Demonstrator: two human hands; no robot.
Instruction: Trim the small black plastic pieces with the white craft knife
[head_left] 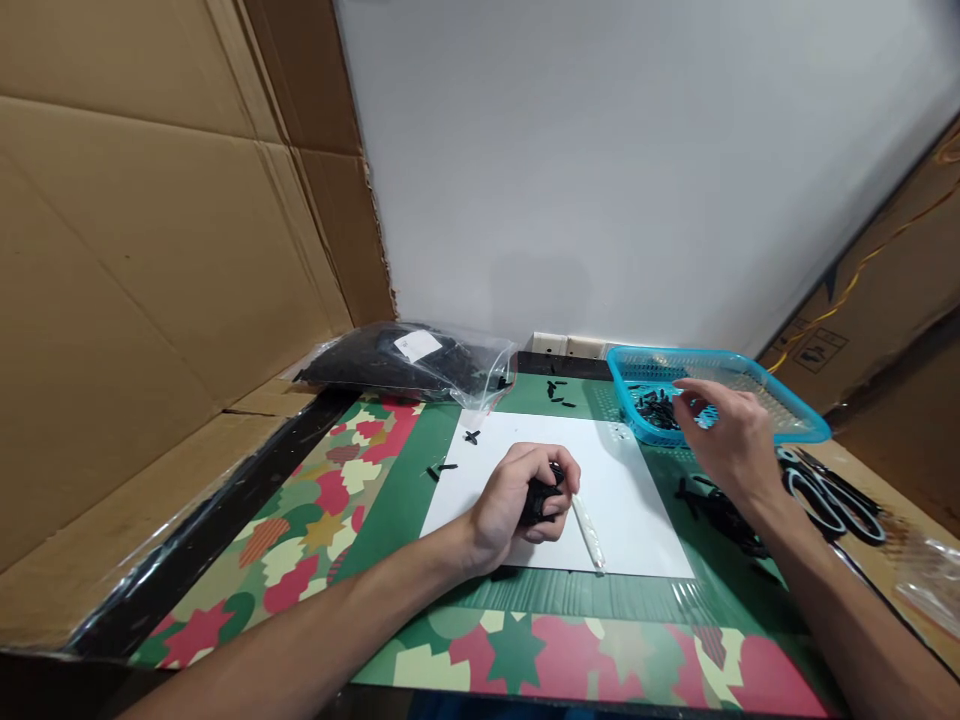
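Your left hand clamps black parts on white paper, your right hand, fingers apart, reaches the blue basket beside scissors; the bag label is unreadable.

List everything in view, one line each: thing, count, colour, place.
paper sheet: one, white, middle of the mat
mat: one, green with red and cream shapes, on the table
basket: one, blue, right rear
small parts in the basket: many, black
loose parts: a few, black, on the mat and the sheet
pile of parts: one, black, by the right forearm
plastic bag: one, clear with dark contents, left rear
stick: one, white, on the sheet
scissors: one, black, right
cardboard: brown, left
left hand: closed on a black part
right hand: open, at the basket
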